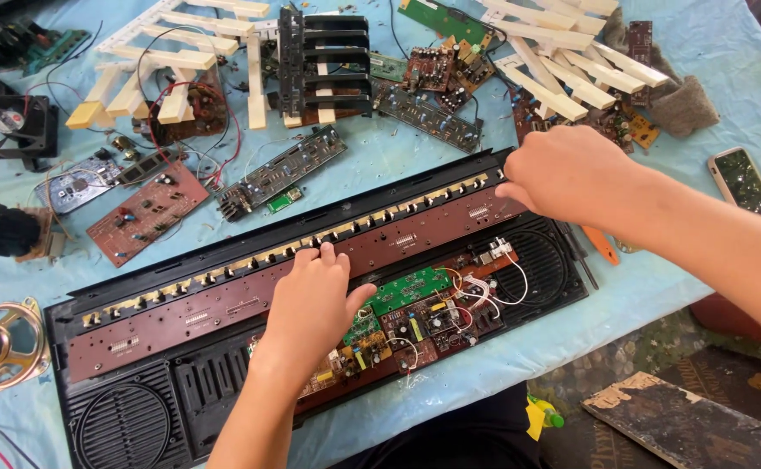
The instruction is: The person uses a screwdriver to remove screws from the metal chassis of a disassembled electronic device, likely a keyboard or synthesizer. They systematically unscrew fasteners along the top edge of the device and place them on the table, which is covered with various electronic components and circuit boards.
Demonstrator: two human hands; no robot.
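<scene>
Hands bear on the opened keyboard case (137, 417) lying across the counter (728, 95): left hand (311, 308) spread flat, steadying the long brown board (224, 304); right hand (563, 174) curled, fingertips pinching that board's far end.

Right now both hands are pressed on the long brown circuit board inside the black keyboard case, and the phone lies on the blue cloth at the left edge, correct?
Not quite. The head view shows the phone on the blue cloth at the right edge, not the left. The rest holds: the left hand and right hand both press on the long brown circuit board in the black keyboard case.
</scene>
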